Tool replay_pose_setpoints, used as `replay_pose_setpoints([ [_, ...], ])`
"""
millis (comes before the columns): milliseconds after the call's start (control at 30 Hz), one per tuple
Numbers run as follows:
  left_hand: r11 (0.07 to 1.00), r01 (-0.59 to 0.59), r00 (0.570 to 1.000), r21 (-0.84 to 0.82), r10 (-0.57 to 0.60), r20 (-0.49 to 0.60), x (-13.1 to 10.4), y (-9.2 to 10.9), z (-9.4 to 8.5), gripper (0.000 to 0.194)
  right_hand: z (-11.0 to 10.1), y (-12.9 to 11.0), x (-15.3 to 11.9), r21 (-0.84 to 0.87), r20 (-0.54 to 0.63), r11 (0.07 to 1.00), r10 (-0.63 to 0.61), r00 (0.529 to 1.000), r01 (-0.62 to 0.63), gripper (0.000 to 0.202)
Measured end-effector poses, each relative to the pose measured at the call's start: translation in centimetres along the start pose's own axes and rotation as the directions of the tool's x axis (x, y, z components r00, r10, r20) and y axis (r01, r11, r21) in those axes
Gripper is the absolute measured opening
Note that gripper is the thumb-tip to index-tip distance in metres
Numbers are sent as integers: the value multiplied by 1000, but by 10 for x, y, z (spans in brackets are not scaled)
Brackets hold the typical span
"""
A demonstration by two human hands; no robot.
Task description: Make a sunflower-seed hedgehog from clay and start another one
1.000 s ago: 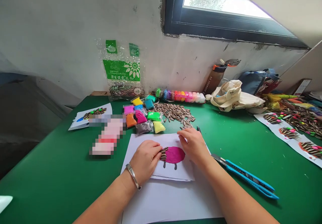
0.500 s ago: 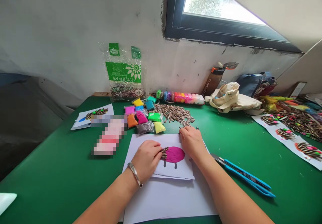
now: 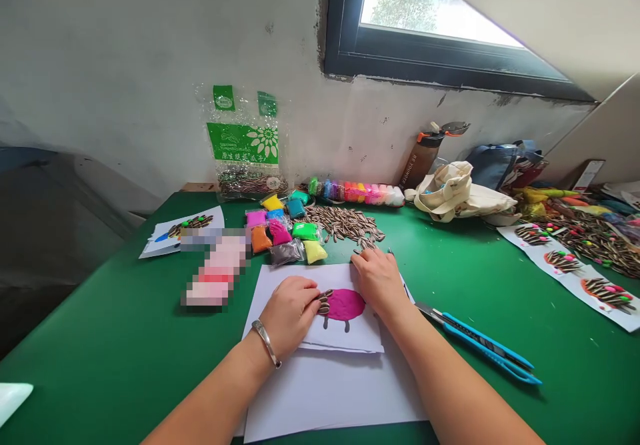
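Observation:
A white paper (image 3: 350, 339) bears a flat magenta clay oval (image 3: 345, 305) with two short grey legs. Several striped sunflower seeds (image 3: 324, 302) are set at its left end. My left hand (image 3: 289, 311) lies over the paper's left part, a bracelet on the wrist, its fingertips beside those seeds. My right hand (image 3: 376, 277) is past the paper's upper right edge, fingers curled and drawn together at the near edge of a seed pile (image 3: 345, 223). A dark seed tip shows at its fingertips; the rest of the grip is hidden.
Bagged coloured clay (image 3: 280, 233) lies left of the pile. A blue craft knife (image 3: 490, 348) rests right of my right forearm. Along the wall stand a seed bag (image 3: 245, 145), a bottle (image 3: 423, 158) and a cloth bag (image 3: 445, 195). Seed-covered pieces (image 3: 563, 263) lie at right.
The whole view has shifted slightly. Both hands keep nearly the same places, the left at the clay oval, the right at the seeds' near edge.

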State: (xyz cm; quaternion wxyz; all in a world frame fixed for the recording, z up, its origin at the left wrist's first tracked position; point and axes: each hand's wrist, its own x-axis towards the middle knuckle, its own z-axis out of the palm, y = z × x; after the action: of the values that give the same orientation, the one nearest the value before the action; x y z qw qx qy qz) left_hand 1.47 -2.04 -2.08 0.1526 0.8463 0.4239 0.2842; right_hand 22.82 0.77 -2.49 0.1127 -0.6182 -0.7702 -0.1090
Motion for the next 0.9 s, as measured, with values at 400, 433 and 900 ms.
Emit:
replay_pose_setpoints([
  [400, 999, 45, 999, -23, -45, 11, 2, 4, -2, 19, -31, -22, -22, 776, 182, 615, -11, 983, -137, 17],
  [433, 999, 47, 999, -26, -47, 11, 2, 4, -2, 18, -32, -24, -22, 769, 196, 624, -19, 980, -142, 17],
  [900, 998, 58, 998, -28, -58, 8, 2, 3, 0, 17, -29, -37, -20, 554, 153, 832, -148, 977, 39, 21],
])
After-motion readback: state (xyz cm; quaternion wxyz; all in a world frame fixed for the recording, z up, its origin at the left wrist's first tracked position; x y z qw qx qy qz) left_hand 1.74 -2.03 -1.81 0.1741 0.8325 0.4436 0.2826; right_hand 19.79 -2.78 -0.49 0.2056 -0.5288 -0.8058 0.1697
